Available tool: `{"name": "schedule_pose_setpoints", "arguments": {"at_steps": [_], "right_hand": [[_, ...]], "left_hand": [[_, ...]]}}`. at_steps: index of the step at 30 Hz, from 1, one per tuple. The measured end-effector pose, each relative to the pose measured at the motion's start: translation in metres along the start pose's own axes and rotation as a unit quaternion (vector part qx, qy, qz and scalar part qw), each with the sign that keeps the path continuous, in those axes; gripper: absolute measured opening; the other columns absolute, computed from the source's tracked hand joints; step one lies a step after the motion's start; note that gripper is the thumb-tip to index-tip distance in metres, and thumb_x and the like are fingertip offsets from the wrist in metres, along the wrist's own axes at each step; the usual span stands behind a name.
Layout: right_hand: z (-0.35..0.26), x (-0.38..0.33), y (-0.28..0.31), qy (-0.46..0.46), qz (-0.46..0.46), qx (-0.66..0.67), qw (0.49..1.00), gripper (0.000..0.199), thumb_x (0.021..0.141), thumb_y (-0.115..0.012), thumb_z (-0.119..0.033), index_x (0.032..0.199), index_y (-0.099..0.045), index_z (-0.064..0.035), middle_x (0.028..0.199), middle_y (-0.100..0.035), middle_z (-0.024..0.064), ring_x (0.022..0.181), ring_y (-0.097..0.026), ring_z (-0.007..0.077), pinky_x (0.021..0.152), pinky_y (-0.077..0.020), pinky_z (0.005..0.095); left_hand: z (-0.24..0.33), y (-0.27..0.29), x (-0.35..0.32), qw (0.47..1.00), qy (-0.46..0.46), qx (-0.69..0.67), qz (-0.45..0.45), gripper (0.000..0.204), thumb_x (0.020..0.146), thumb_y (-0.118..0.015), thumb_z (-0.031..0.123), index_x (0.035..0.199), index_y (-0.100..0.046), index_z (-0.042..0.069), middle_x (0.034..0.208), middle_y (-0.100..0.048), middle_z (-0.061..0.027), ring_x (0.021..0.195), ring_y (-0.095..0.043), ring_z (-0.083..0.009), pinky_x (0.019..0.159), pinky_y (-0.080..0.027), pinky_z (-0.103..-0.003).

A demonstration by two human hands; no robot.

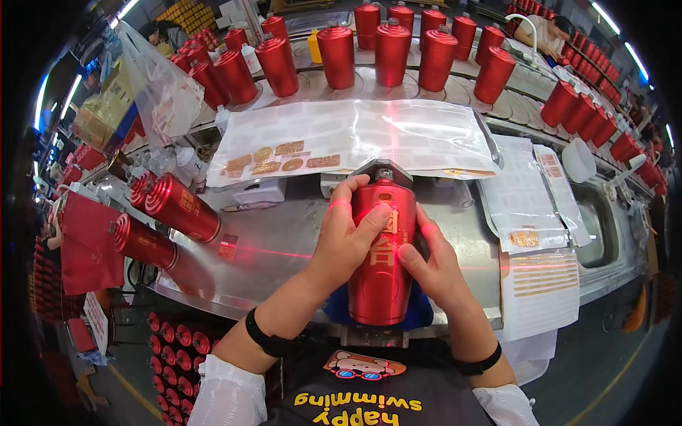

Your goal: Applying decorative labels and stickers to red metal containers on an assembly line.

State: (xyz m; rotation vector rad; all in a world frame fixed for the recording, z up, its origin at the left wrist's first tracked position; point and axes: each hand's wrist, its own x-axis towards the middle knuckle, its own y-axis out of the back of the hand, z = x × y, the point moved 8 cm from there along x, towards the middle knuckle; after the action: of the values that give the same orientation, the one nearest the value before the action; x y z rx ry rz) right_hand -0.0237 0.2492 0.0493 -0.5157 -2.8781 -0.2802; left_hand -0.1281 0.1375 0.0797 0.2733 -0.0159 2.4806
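Observation:
A glossy red bottle [379, 287] lies in front of me, its capless-looking grey neck pointing away and its wide base toward me. Gold characters and emblems run down its upper face. My left hand [353, 228] wraps its left side, with the fingers by the shoulder and the thumb pressing on a gold emblem [388, 219]. Along the right side, my right hand [435, 261] grips the bottle, thumb resting on the face beside the gold lettering. Blue material [420, 309] shows under the bottle, on a holder. Red laser lines cross the bottle and both hands.
Gold-sticker sheets lie on a raised board [341, 135] ahead and at right [540, 280]. Several red bottles [392, 53] stand on the curved conveyor behind. More red bottles [182, 207] lean at left on the metal bench [277, 248]. A sink [597, 224] is at right; a co-worker [545, 35] sits beyond.

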Motion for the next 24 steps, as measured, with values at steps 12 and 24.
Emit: {"name": "schedule_pose_setpoints", "arguments": {"at_steps": [12, 24], "right_hand": [[0.0, 0.001, 0.0, -0.005, 0.0, 0.008, 1.0, 0.083, 0.089, -0.065, -0.043, 0.142, -0.029, 0.0089, 0.135, -0.045, 0.0234, 0.129, -0.043, 0.0301, 0.107, -0.0326, 0.037], [-0.005, -0.001, 0.002, 0.01, -0.002, 0.009, 1.0, 0.077, 0.089, -0.066, -0.036, 0.143, -0.031, 0.006, 0.135, -0.046, 0.022, 0.128, -0.044, 0.0284, 0.107, -0.0331, 0.038]], "left_hand": [[-0.01, 0.007, 0.0, 0.993, 0.019, -0.11, 0.024, 0.045, 0.095, -0.057, 0.024, 0.128, -0.042, -0.003, 0.111, -0.059, -0.0128, 0.108, -0.053, -0.0179, 0.094, -0.043, -0.03], [0.054, -0.002, -0.013, 0.88, -0.348, 0.306, -0.102, 0.037, 0.086, -0.062, 0.024, 0.12, -0.063, 0.01, 0.118, -0.062, -0.0112, 0.116, -0.049, -0.0342, 0.103, -0.035, -0.048]]}}
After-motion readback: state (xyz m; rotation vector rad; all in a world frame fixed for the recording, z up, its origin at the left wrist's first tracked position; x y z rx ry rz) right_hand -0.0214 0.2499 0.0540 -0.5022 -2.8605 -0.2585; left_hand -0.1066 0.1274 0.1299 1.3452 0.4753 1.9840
